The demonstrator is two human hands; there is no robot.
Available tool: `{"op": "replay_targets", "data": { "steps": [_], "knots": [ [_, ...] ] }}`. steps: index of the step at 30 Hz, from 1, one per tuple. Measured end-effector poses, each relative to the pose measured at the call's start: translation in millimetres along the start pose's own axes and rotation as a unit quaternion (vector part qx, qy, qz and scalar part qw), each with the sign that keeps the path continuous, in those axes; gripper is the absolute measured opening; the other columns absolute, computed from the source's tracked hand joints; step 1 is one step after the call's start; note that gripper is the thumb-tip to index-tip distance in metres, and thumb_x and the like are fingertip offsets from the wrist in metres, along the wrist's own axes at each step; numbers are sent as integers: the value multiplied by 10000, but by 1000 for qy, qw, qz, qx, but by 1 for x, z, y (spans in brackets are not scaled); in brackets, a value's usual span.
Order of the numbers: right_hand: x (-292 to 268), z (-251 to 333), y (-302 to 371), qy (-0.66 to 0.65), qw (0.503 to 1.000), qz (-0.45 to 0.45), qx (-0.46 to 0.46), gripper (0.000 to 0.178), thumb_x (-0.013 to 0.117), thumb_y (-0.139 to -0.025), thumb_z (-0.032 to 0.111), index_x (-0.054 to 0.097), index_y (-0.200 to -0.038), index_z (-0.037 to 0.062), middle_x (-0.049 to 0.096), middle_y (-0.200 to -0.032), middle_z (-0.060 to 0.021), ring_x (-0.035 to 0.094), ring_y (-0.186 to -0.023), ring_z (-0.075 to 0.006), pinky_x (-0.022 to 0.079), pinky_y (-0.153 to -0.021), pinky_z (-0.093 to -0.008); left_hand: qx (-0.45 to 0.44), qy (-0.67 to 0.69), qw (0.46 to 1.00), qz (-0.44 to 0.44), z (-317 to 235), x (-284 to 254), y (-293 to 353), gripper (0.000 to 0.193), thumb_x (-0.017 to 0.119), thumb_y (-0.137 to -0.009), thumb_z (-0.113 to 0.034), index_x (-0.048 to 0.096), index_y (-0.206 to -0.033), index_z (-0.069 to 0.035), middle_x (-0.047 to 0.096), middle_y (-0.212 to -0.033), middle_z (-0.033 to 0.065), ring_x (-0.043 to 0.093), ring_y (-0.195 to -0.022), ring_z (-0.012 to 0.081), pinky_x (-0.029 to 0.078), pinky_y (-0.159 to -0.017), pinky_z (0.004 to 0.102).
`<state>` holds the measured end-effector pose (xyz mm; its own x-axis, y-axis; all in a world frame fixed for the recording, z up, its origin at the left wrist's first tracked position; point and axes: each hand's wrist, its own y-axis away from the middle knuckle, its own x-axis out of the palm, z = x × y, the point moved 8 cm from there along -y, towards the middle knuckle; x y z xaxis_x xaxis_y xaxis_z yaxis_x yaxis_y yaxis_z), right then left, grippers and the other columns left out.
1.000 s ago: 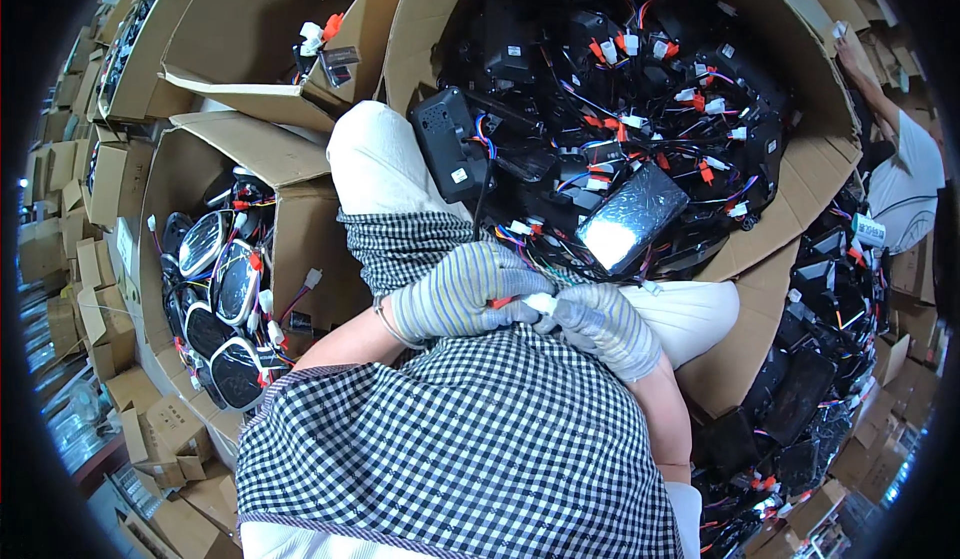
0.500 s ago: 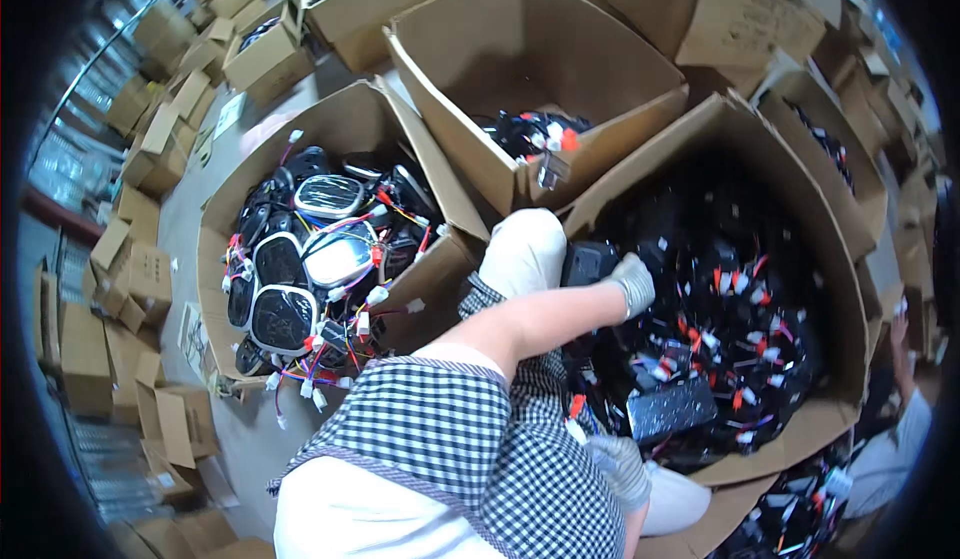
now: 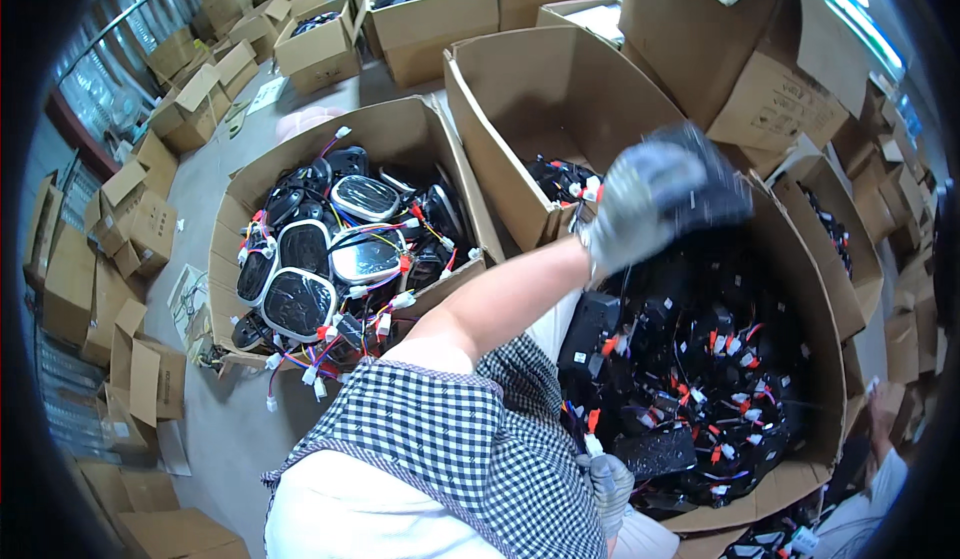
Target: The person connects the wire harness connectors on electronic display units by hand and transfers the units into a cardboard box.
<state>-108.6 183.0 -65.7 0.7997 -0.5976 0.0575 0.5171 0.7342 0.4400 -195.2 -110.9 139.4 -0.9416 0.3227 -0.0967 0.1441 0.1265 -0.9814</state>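
Note:
My gloved left hand point(image 3: 632, 209) is raised over the far rim of the right-hand carton point(image 3: 835, 379), its fingers closed on a dark plastic part point(image 3: 705, 184), smeared by motion. Low at the near left side of that carton, my gloved right hand point(image 3: 608, 487) is curled, with a white wire connector point(image 3: 593, 446) at its fingertips and a red connector just above. Inside the carton lie many black plastic parts with red and white plugs; a black boxy part point(image 3: 596, 317) rests at its left wall, and a flat black block point(image 3: 655, 453) lies nearer.
On the left stands a carton point(image 3: 228, 259) heaped with oval, silver-rimmed black parts point(image 3: 300, 304), wires hanging over its edge. Behind, a tall carton point(image 3: 480, 99) holds a few wired parts. More cartons line the floor all round. Another person's arm point(image 3: 885, 419) shows at the right.
My left hand has risen out of the right carton, away from me, now carrying a dark part. My right hand stays low by the carton's near side. The view has shifted.

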Motion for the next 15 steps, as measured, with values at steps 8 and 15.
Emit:
{"op": "replay_targets", "data": {
  "steps": [8,15],
  "knots": [
    [-4,-17,11,-41,999,-23,-2,405,636,-845,372,668,-841,-32,590,-669,2,477,-592,-49,357,-527,-219,-41,-104,956,272,12,75,17,96,591,-676,-165,612,-716,-80,586,-737,121,594,-710,317,497,-651,400],
    [-2,-11,-8,-94,992,-83,36,373,608,-880,338,675,-913,-28,576,-700,38,427,-600,-26,314,-542,-181,75,-3,744,664,-93,100,246,241,679,-677,-360,683,-767,-136,650,-779,38,611,-788,215,416,-784,347]
  ]
}}
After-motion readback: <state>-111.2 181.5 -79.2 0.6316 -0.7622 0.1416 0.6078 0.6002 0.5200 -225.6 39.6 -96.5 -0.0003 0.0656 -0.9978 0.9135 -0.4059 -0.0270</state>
